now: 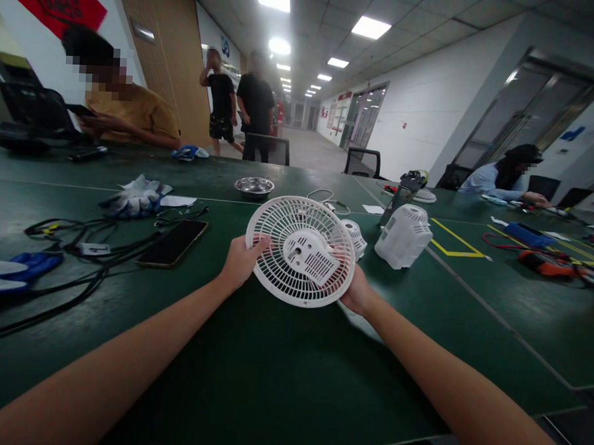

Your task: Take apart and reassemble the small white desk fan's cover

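A round white fan grille (275,278) with a slotted centre housing is held up above the green table, tilted towards me. My left hand (243,263) grips its left rim, thumb on the near face. Around the lower right edge, my right hand (356,291) has hold of it, with its fingers partly hidden behind the slats. Just behind the grille, a small white vented part (355,237) is partly covered by it. To the right of that stands a translucent white plastic housing (403,237).
A metal bowl (254,187) and a white cable lie beyond the grille. On the left are a phone (174,243), black cables (93,269) and work gloves (136,197). A dark bottle (401,195), an orange meter (546,267) and yellow tape are to the right. Several people are farther back.
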`<state>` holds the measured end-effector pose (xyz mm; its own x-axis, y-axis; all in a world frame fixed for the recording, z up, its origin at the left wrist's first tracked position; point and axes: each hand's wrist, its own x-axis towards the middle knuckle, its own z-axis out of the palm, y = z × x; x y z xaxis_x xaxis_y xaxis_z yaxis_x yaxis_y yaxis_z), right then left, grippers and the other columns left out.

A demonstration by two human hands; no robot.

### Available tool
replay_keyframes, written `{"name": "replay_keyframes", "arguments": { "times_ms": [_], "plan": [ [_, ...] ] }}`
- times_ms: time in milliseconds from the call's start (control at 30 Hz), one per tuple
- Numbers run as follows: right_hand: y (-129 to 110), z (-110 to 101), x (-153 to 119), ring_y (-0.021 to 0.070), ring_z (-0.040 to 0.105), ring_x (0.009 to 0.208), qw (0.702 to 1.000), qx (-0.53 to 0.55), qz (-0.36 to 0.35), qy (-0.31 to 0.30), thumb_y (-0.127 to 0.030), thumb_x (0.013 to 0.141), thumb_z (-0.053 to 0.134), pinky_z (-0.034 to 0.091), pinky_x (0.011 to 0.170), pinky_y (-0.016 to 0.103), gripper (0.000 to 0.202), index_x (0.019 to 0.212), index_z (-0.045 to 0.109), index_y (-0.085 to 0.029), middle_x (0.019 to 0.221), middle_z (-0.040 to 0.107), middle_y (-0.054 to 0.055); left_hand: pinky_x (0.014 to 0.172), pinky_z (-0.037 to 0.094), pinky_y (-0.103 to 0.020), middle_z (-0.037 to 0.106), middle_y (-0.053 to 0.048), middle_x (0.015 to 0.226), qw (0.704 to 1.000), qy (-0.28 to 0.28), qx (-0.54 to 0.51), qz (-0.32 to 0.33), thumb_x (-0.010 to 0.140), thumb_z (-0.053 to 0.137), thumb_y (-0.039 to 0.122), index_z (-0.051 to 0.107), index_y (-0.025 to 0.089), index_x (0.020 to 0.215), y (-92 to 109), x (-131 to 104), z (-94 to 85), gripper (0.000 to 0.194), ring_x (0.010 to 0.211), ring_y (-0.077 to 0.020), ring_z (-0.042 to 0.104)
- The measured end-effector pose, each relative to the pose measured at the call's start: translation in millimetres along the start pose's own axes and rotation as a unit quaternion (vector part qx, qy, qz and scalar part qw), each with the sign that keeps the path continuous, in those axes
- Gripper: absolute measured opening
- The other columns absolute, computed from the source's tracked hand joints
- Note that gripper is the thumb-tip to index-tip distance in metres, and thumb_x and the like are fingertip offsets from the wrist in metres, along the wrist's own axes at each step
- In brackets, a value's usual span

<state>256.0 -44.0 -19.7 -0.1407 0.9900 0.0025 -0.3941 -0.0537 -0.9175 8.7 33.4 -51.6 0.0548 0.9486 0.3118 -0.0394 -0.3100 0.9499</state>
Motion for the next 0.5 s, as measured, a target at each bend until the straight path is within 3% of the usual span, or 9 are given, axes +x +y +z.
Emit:
{"name": "replay_keyframes", "arguments": {
  "times_ms": [100, 167, 267, 400, 500],
  "plan": [
    [-5.6, -7.4, 0.2, 0.0195, 0.066, 0.084, 0.988, -0.089, -0.118, 0.042, -0.045, 0.084, 0.069, 0.057, 0.074, 0.035, 0.045, 0.123, 0.049, -0.034, 0.101, 0.068, -0.003, 0.063, 0.054, -0.031, 0.075, -0.009, 0.098, 0.993, -0.003, -0.101, -0.054, 0.089, 0.057, 0.059, 0.071, 0.017, 0.101, -6.7, 7.4, -4.0, 0.046, 0.081, -0.0222, 0.068],
    [-9.6, -16.4, 0.8, 0.0177, 0.063, 0.076, 0.969, -0.179, -0.163, 0.051, -0.046, 0.086, 0.069, 0.054, 0.069, 0.032, 0.051, 0.128, 0.043, -0.035, 0.096, 0.066, -0.003, 0.059, 0.052, -0.029, 0.074, -0.011, 0.095, 0.984, -0.005, -0.138, -0.109, 0.092, 0.045, 0.066, 0.07, 0.015, 0.096, -9.4, 11.2, -7.1, 0.057, 0.077, -0.0214, 0.066],
    [-13.5, -28.2, 0.9, 0.0186, 0.063, 0.081, 0.929, -0.3, -0.211, 0.046, -0.047, 0.088, 0.067, 0.052, 0.075, 0.034, 0.058, 0.135, 0.036, -0.034, 0.099, 0.065, -0.001, 0.06, 0.052, -0.03, 0.073, -0.014, 0.085, 0.963, -0.068, -0.182, -0.189, 0.094, 0.033, 0.072, 0.071, 0.012, 0.091, -6.4, 12.2, -10.6, 0.071, 0.073, -0.0223, 0.067],
    [-12.5, -31.5, -1.6, 0.0238, 0.064, 0.09, 0.865, -0.437, -0.246, 0.001, -0.048, 0.087, 0.067, 0.051, 0.087, 0.044, 0.065, 0.139, 0.032, -0.031, 0.101, 0.065, 0.004, 0.074, 0.057, -0.037, 0.076, -0.015, 0.088, 0.918, -0.129, -0.258, -0.272, 0.097, 0.042, 0.061, 0.071, 0.012, 0.102, 5.9, 8.4, -12.4, 0.057, 0.083, -0.0276, 0.072],
    [-9.6, -29.3, -2.4, 0.0273, 0.064, 0.098, 0.815, -0.515, -0.264, -0.028, -0.05, 0.084, 0.07, 0.05, 0.092, 0.048, 0.067, 0.138, 0.037, -0.03, 0.11, 0.065, 0.008, 0.081, 0.059, -0.038, 0.076, -0.014, 0.085, 0.887, -0.131, -0.289, -0.335, 0.097, 0.054, 0.042, 0.071, 0.011, 0.096, 11.6, 8.2, -14.2, 0.035, 0.08, -0.0255, 0.073]
  ]
}}
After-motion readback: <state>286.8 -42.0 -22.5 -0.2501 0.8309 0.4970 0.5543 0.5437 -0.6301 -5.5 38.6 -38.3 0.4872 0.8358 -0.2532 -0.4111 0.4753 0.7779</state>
